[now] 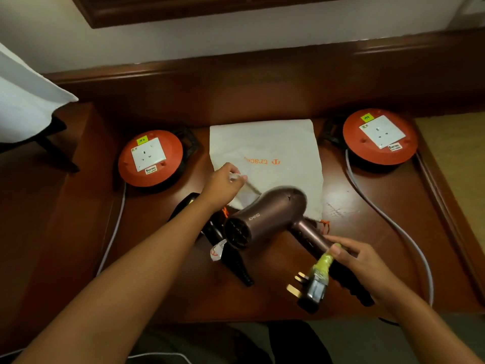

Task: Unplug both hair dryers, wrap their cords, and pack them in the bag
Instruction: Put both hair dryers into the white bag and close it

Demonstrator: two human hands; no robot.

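Observation:
A white cloth drawstring bag (273, 151) with orange lettering lies flat at the middle of the wooden desk. My left hand (223, 186) pinches the bag's near left edge and lifts it. My right hand (357, 261) grips the handle end of a bronze hair dryer (267, 216), held above the desk with its muzzle pointing left. Its plug (312, 285), wrapped in yellow-green tape, hangs free by my right thumb. A black hair dryer (217, 232) lies on the desk under my left forearm, partly hidden, with a tag on its cord.
Two orange extension cord reels stand on the desk, one at the left (151, 157) and one at the right (380, 136), their sockets bare. Each has a white cable (393, 222) running toward the front edge. A white cloth (23, 101) hangs at far left.

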